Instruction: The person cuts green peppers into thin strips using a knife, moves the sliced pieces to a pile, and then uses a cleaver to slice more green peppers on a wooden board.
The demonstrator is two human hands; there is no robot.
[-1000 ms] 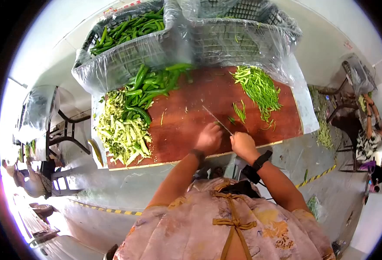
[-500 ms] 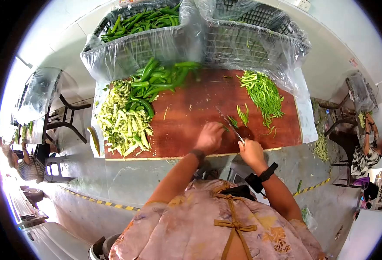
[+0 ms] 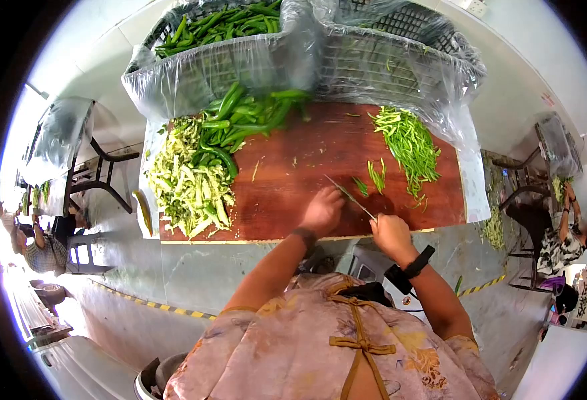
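Observation:
My right hand (image 3: 392,235) is closed round the handle of a knife (image 3: 350,195), whose blade points up and left over the red-brown board (image 3: 293,193). Just left of the blade, my left hand (image 3: 323,210) rests low on the board with its fingers bent together; what lies under them is hidden. A few thin green strips (image 3: 376,177) lie right of the blade, and a larger pile of green strips (image 3: 410,150) is farther right. Pale seedy cores (image 3: 190,187) are heaped at the left, beside whole green peppers (image 3: 247,120).
Behind the board stand a plastic-lined crate of green peppers (image 3: 200,73) and a second lined crate (image 3: 400,73). A single pepper (image 3: 143,212) lies at the left edge. Another person (image 3: 560,230) sits far right, and one more person (image 3: 48,250) is far left.
The knife blade has swung slightly left, towards my left hand. My right hand has moved a little right. The whole view has shifted slightly.

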